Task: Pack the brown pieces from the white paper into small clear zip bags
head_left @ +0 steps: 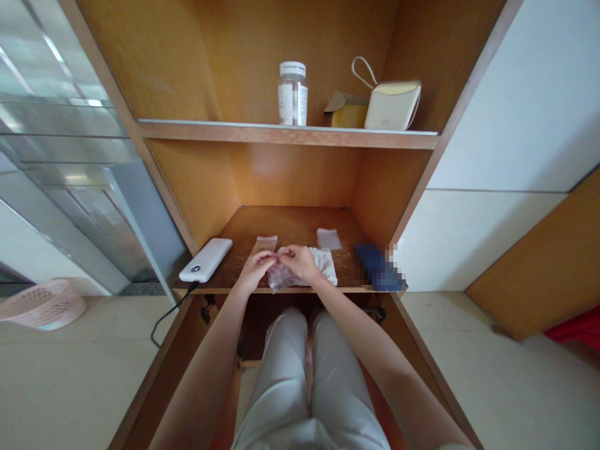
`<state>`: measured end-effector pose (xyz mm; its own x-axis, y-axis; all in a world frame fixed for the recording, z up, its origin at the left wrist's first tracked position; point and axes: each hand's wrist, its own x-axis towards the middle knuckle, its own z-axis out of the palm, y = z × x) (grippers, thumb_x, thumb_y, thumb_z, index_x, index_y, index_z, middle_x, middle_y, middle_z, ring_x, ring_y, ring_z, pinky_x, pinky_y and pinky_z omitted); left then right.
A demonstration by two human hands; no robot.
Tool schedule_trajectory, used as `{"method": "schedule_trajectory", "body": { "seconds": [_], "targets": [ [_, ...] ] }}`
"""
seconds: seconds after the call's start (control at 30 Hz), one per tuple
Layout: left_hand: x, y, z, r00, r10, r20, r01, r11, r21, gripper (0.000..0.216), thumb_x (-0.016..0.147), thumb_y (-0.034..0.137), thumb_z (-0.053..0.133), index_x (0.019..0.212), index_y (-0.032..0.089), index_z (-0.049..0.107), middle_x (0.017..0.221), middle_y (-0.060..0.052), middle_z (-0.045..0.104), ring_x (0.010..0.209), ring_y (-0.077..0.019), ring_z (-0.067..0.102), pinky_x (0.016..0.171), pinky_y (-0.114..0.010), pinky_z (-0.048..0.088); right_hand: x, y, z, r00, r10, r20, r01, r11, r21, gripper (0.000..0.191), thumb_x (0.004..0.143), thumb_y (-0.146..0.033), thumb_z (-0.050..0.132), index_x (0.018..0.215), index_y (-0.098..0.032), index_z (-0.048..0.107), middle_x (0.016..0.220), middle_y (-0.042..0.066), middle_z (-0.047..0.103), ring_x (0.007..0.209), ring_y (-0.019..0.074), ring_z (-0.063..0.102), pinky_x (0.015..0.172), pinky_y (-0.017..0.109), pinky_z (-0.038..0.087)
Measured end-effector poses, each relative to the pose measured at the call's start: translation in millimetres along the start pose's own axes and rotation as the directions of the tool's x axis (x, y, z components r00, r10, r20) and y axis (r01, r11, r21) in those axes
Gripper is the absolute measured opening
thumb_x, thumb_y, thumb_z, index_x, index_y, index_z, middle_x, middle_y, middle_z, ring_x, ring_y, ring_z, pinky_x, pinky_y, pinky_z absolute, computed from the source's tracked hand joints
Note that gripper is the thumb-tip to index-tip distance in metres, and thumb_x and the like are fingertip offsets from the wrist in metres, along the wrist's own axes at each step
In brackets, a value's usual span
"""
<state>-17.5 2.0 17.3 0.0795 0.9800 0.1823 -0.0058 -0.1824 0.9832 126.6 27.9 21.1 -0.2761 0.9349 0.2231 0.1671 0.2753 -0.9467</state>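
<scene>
My left hand (257, 267) and my right hand (302, 262) meet over the lower shelf, fingers pinched close together. Between them is a clear plastic bag (280, 280) with reddish contents that I cannot make out; both hands appear to grip its upper edge. Under and beside my right hand lies a crumpled white sheet or bag (328, 265). Just behind my left hand is a small flat clear zip bag (266, 242). Another small clear bag (329, 239) lies farther back on the right.
On the lower shelf rest a white power bank (206, 260) with a black cable (174, 309), left, and a blurred dark blue object (379, 267), right. The upper shelf holds a clear bottle (293, 94), a yellow box (347, 112) and a cream case (394, 105). A pink basket (44, 304) stands left.
</scene>
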Motion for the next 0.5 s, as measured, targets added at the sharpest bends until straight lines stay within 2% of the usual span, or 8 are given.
{"method": "schedule_trajectory", "body": {
  "seconds": [0.1, 0.23, 0.37, 0.5],
  "targets": [
    [0.3, -1.1, -0.6, 1.000, 0.008, -0.025, -0.007, 0.999, 0.039, 0.013, 0.066, 0.025, 0.060, 0.074, 0.016, 0.062, 0.061, 0.000, 0.065, 0.054, -0.0153, 0.060, 0.054, -0.025, 0.047, -2.1, -3.8, 0.9, 0.996, -0.079, -0.041, 0.072, 0.986, -0.153, 0.009, 0.071, -0.019, 0.056, 0.068, -0.018, 0.065, 0.056, -0.002, 0.062, 0.053, 0.0108, 0.057, 0.051, 0.019, 0.042],
    [0.3, -1.7, -1.0, 1.000, -0.003, -0.028, 0.004, 0.998, 0.065, 0.013, 0.066, 0.024, 0.058, 0.075, 0.016, 0.062, 0.060, -0.001, 0.064, 0.053, -0.0154, 0.059, 0.052, -0.025, 0.046, -6.4, -9.2, 2.2, 0.989, -0.128, -0.075, 0.106, 0.964, -0.244, 0.010, 0.072, -0.019, 0.056, 0.068, -0.018, 0.066, 0.059, 0.000, 0.064, 0.058, 0.0122, 0.058, 0.055, 0.020, 0.042],
    [1.2, -1.8, -1.4, 0.997, 0.029, -0.069, -0.024, 0.997, 0.073, 0.013, 0.064, 0.025, 0.060, 0.072, 0.016, 0.064, 0.065, -0.001, 0.065, 0.056, -0.0147, 0.059, 0.053, -0.024, 0.045, -10.2, -12.2, -0.2, 0.982, -0.180, -0.058, 0.159, 0.952, -0.261, 0.017, 0.077, -0.020, 0.052, 0.068, -0.018, 0.066, 0.062, 0.000, 0.065, 0.059, 0.0118, 0.057, 0.056, 0.020, 0.042],
    [3.3, -3.6, -2.3, 0.994, 0.046, -0.095, -0.040, 0.997, 0.069, 0.015, 0.063, 0.029, 0.064, 0.069, 0.015, 0.066, 0.066, -0.002, 0.065, 0.059, -0.0153, 0.058, 0.056, -0.024, 0.045, -11.3, -13.8, -6.4, 0.980, -0.198, -0.015, 0.193, 0.966, -0.170, 0.018, 0.079, -0.026, 0.052, 0.068, -0.018, 0.065, 0.065, 0.000, 0.066, 0.059, 0.0111, 0.058, 0.054, 0.019, 0.042]
  ]
}}
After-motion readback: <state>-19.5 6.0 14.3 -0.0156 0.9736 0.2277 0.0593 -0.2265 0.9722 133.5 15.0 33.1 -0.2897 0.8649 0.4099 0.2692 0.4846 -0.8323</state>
